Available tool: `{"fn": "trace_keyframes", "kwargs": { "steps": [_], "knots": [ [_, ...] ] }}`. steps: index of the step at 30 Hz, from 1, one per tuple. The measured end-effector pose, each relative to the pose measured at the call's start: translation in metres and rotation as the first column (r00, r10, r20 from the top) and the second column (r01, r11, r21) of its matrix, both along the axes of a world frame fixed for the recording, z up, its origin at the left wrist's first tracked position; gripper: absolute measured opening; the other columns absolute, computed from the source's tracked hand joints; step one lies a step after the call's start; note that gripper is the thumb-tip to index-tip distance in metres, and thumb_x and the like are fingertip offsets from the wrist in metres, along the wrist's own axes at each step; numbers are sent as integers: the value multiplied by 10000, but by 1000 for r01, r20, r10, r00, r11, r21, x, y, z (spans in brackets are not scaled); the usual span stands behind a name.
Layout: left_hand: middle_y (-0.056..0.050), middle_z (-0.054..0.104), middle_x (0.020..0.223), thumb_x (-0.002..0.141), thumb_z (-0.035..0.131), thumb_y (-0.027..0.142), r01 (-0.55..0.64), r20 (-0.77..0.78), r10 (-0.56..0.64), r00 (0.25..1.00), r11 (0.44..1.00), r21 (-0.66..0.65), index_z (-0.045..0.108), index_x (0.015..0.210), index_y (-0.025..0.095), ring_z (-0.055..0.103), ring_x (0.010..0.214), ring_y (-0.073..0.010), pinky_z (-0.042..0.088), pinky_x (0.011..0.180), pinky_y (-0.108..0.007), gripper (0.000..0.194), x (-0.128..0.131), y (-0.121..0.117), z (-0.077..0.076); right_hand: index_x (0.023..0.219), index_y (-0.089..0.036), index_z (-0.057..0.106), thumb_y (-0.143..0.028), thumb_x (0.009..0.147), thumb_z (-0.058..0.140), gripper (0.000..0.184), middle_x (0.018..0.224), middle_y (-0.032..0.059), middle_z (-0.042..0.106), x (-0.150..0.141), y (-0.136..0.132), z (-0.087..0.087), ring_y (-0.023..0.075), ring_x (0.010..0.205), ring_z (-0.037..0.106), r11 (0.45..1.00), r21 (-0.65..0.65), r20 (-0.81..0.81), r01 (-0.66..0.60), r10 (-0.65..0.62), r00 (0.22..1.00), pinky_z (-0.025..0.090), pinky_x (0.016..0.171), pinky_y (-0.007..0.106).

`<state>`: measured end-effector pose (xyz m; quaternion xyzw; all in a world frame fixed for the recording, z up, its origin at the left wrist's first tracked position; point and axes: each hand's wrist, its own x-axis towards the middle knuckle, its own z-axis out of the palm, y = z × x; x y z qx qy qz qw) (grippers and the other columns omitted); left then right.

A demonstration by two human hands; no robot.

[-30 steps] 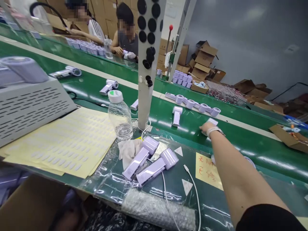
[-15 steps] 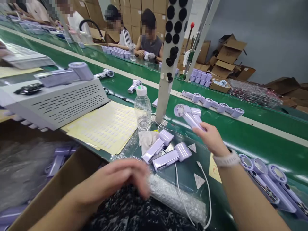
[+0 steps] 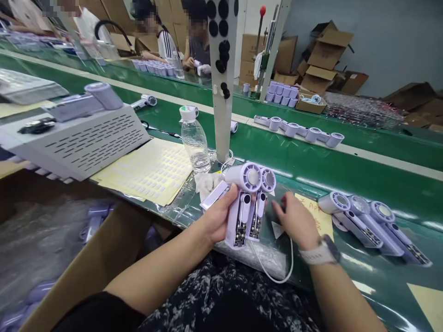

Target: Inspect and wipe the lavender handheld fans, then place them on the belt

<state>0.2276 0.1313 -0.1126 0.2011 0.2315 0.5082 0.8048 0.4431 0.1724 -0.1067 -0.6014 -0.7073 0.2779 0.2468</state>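
My left hand (image 3: pixel 223 214) is closed around two lavender handheld fans, held upright side by side above the bench. The nearer fan (image 3: pixel 232 226) and the farther fan (image 3: pixel 255 216) have round heads facing right and handles with bare circuit boards showing. Behind them, another lavender fan (image 3: pixel 214 196) lies partly hidden on the bench beside a crumpled white cloth (image 3: pixel 204 183). My right hand (image 3: pixel 298 221) hovers to their right with thumb and fingers apart, holding nothing visible. Near it are a white cable (image 3: pixel 291 258) and a yellow note (image 3: pixel 316 212) with red writing.
To the right rest several lavender fans (image 3: pixel 368 226). A plastic bottle (image 3: pixel 195 143) stands by a metal post (image 3: pixel 223 124). Sticker sheets (image 3: pixel 152 170) and a grey vented box (image 3: pixel 100 143) occupy the left. Beyond, more fans (image 3: pixel 301 131) line the green conveyor; people sit across it.
My right hand, which gripped lavender fans over the conveyor, has come back nearer and let go. My left hand, empty before, now holds two fans. The view has shifted.
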Motion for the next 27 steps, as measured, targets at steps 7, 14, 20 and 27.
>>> {"fn": "trace_keyframes", "kwargs": {
  "steps": [7,14,20,27],
  "knots": [
    [-97,772,1006,658,786,735,-281,14,284,959,942,186,727,869,170,698,1141,-320,568,989,-412,606,1,0,13,910,-232,532,-373,980,482,165,586,-31,523,-14,-41,0,195,533,541,942,-179,-259,-286,235,937,436,525,289],
    [-81,723,1149,651,678,854,-434,80,431,899,848,304,633,679,187,594,1293,-361,576,971,-452,669,15,9,43,755,-207,608,-364,977,584,273,542,-18,603,-41,-72,26,152,500,578,887,-135,-668,-441,248,702,478,541,253],
    [-82,724,1066,609,664,892,-515,9,548,836,780,356,633,689,191,615,1231,-339,569,953,-433,706,21,9,34,794,-212,567,-533,1046,537,409,458,-81,437,-63,-87,8,112,370,398,957,-142,-765,-252,55,641,315,397,219],
    [-85,717,1065,628,626,911,-542,99,535,839,810,224,561,653,186,659,1132,-331,585,884,-446,728,19,3,37,898,-233,653,-358,1074,502,263,825,14,637,-55,-79,20,185,773,601,901,123,-532,-416,414,739,459,697,254]
  ]
}}
